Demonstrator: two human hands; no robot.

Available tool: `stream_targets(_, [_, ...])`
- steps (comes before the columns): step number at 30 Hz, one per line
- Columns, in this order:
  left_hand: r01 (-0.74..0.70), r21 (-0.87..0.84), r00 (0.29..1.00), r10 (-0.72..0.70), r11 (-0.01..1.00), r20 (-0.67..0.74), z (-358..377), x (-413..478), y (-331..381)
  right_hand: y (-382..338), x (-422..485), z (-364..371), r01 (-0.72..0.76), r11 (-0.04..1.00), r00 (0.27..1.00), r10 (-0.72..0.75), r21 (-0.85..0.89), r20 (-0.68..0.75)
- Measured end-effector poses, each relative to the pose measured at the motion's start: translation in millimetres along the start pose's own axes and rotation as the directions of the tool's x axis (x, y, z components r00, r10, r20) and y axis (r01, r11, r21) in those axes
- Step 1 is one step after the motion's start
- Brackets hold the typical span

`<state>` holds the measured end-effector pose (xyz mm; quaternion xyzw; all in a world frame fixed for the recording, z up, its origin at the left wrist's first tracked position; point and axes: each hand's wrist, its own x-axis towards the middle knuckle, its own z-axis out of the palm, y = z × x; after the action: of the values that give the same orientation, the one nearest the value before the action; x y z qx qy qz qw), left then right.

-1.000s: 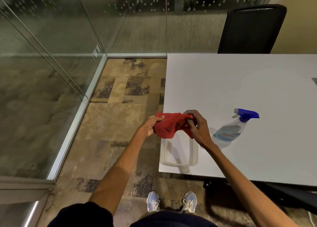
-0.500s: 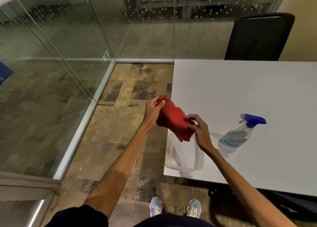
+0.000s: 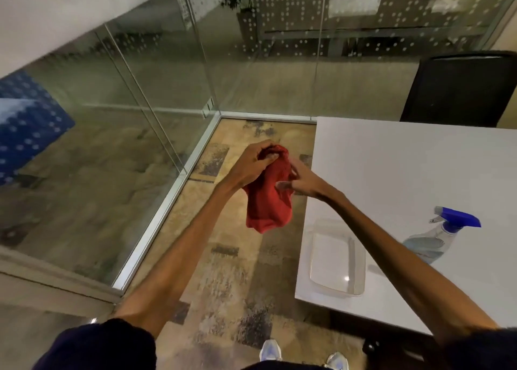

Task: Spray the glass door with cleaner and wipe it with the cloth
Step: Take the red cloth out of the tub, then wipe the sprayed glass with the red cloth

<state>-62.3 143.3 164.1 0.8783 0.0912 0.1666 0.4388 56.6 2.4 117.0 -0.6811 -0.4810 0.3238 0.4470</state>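
Note:
A red cloth hangs in the air over the carpet, left of the table. My left hand grips its top, bunched in the fingers. My right hand pinches the cloth's right side a little lower. The spray bottle, clear with a blue trigger head, lies on its side on the white table, to the right of both hands and untouched. Glass panels stand to my left and ahead, meeting at a corner.
A clear plastic tray sits at the table's near left corner. A black office chair stands behind the table at the far right. A metal floor track runs along the base of the glass. My shoes are on patterned carpet.
Both hands lifted the cloth off the table edge, up and left over the floor. The cloth now hangs down from my left hand. My head has tilted up toward the glass.

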Motion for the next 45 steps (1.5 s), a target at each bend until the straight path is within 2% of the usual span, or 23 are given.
stream_targets(2, [-0.016,0.026,0.999,0.017,1.000,-0.031,-20,-10,-4,-6,13,4,-0.044,0.999,0.998,0.045,-0.019,0.053])
stream_targets(5, [0.004,0.026,0.985,0.001,1.000,-0.171,-51,-30,-15,-17,25,10,-0.045,0.998,0.995,0.049,-0.048,0.082])
stream_targets(7, [0.028,0.024,0.964,-0.021,0.999,-0.265,-71,-47,-24,-29,34,14,-0.033,0.989,0.996,0.044,-0.143,0.075])
stream_targets(11, [0.102,-0.104,0.877,-0.139,0.989,-0.460,-107,-84,-50,-58,66,25,0.070,0.961,0.997,-0.057,-0.268,0.056])
stream_targets(15, [0.112,-0.125,0.772,-0.165,0.986,-0.614,-132,-112,-60,-92,94,43,0.168,0.936,0.986,-0.161,-0.310,0.046])
stream_targets(17, [0.120,-0.154,0.725,-0.192,0.981,-0.661,-142,-125,-60,-104,103,54,0.191,0.954,0.981,-0.193,-0.233,0.015])
stream_targets(20, [0.133,-0.173,0.653,-0.218,0.976,-0.725,-153,-145,-58,-121,113,70,0.159,0.987,0.987,-0.158,0.036,-0.018])
stream_targets(23, [0.151,-0.186,0.576,-0.239,0.971,-0.782,-158,-163,-51,-134,118,88,0.114,0.969,0.993,-0.120,0.218,0.014])
stream_targets(26, [0.176,-0.201,0.505,-0.264,0.964,-0.822,-160,-180,-37,-141,119,107,0.074,0.943,0.994,-0.097,0.323,0.055])
stream_targets(31, [0.224,-0.184,0.440,-0.268,0.957,-0.857,-155,-218,-16,-146,115,136,0.005,0.913,0.978,-0.090,0.407,0.188])
stream_targets(39, [0.282,-0.161,0.320,-0.251,0.946,-0.913,-140,-287,13,-157,92,189,-0.005,0.909,0.924,-0.155,0.418,0.349])
stream_targets(42, [0.282,-0.192,0.252,-0.265,0.940,-0.931,-138,-312,23,-161,82,210,0.016,0.907,0.904,-0.194,0.421,0.382])
stream_targets(45, [0.285,-0.202,0.194,-0.263,0.937,-0.945,-139,-334,33,-165,68,239,0.088,0.934,0.853,-0.250,0.347,0.458])
